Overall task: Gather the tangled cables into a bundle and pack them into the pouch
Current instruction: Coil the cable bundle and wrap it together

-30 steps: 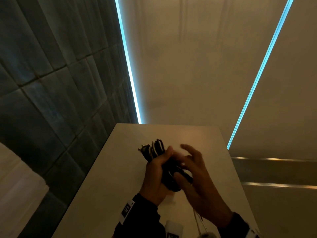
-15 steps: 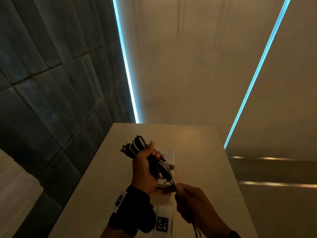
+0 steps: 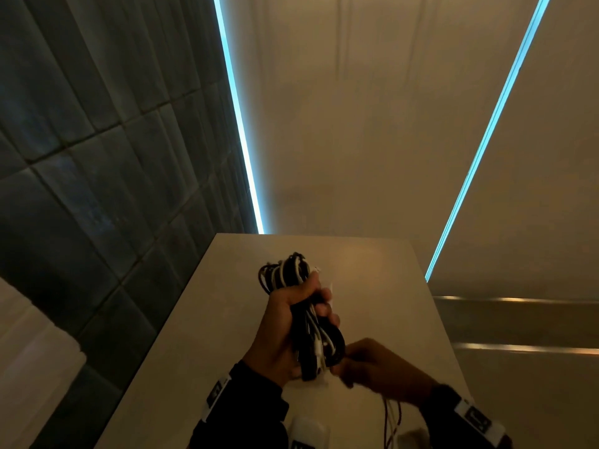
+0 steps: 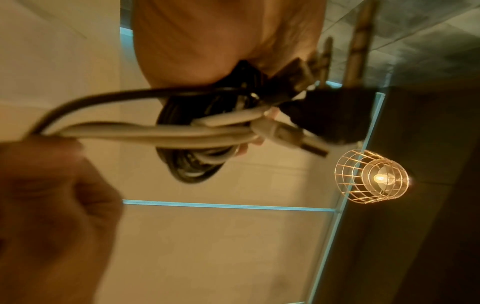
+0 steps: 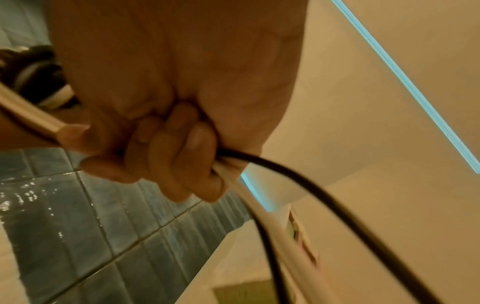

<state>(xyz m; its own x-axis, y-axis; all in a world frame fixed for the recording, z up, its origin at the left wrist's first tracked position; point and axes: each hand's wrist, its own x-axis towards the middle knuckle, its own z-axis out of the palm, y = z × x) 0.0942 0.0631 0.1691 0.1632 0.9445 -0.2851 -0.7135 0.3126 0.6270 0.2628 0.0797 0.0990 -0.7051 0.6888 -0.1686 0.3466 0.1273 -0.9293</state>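
A bundle of black and white cables is held up over the table, its looped top sticking out above my fist. My left hand grips the bundle round its middle. My right hand sits against the bundle's lower end, fingers curled round loose black and white strands that trail down. In the left wrist view a white USB plug pokes out of the coil. In the right wrist view, the fingers clamp both strands. A pale flat thing lies under the hands, mostly hidden.
The beige table runs away from me, with a dark tiled wall to its left and a drop at its right edge. Blue light strips line the wall behind. A caged lamp shows in the left wrist view.
My right hand left the bundle, took hold of the trailing strands below it and has come back up to the bundle's lower end. The left hand kept its grip and shifted slightly.
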